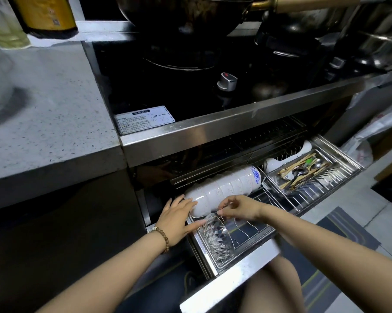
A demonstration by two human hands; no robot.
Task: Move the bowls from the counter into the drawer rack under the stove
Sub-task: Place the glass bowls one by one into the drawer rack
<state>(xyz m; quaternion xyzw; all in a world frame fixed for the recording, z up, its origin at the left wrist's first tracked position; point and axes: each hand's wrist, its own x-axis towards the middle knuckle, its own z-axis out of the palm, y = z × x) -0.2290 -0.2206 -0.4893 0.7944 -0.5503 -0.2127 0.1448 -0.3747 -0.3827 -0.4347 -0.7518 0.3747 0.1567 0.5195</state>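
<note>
A cut-glass bowl (216, 237) stands on edge in the wire rack of the pulled-out drawer (242, 258) under the stove. My right hand (239, 207) pinches its upper rim. My left hand (179, 219) lies flat against the bowl's left side, fingers stretched, and also touches the nearest of a row of white bowls (224, 188) nested on their sides behind it. The far bowl of that row shows a blue pattern.
A cutlery tray (303, 172) with chopsticks and spoons fills the drawer's right part, and a white ladle (280, 160) lies behind it. The stove (190, 86) carries a wok and pots. The grey counter (55, 109) at left holds a glass vessel and bottles.
</note>
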